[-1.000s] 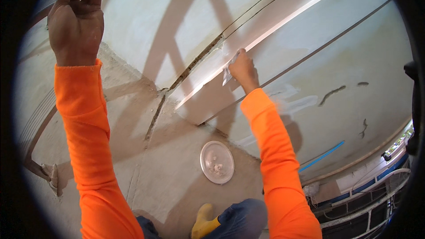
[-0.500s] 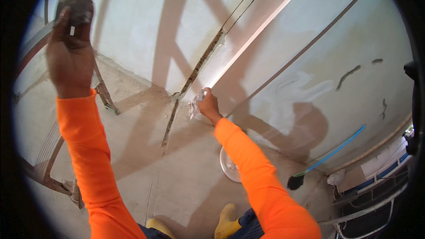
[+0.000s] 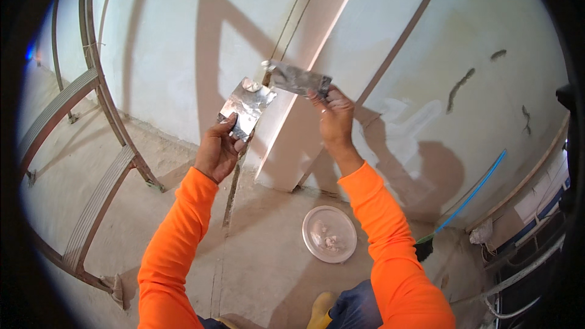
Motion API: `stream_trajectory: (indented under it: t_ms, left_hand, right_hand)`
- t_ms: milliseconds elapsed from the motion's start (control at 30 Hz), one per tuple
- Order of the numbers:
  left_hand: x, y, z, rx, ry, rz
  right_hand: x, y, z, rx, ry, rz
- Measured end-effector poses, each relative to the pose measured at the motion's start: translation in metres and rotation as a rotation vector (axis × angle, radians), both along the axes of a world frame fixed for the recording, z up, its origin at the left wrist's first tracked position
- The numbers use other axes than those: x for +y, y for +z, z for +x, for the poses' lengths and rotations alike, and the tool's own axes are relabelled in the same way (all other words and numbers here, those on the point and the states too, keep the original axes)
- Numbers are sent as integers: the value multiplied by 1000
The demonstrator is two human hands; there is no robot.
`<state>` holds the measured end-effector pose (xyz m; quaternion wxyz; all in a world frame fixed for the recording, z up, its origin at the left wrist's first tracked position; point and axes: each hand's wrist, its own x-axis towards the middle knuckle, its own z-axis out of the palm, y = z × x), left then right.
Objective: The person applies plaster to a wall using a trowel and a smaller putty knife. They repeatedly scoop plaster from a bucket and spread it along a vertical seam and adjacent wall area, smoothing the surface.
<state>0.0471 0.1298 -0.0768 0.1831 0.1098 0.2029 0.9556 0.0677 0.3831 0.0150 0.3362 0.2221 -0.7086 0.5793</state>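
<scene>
The left hand [image 3: 217, 154] is gripping a metal scraper [image 3: 245, 111], best kept steady, the right hand [image 3: 336, 123] a second scraper [image 3: 297, 79] alongside.

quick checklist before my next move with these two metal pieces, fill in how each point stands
1. Left hand gripping its metal plate: ok
2. Right hand gripping its metal blade: ok
3. Pale lump on the plate: ok, near the far edge
4. Plate and blade apart: cannot tell, they nearly meet in view
5. Blade clean: cannot tell, blurred
6. Round pale disc clear of yellow boot: ok
</scene>
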Motion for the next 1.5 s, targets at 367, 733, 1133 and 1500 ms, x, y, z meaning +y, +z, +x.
stream_trajectory:
  t_ms: [367,733,1133,1500]
  left_hand:
    - [-47,-20,-18,-18,457,35]
    - [-51,-122,-20,-39,545,-385]
    - [31,-65,45,1028,799,-1038]
    - [26,-69,19,821,797,-1224]
  right_hand:
    - [42,-249,116,-949,-416,182]
    - [56,-279,107,-1247,-18,-607]
    - [-24,-97,121,-833,359,-897]
    - [19,12,137,-380,307,-855]
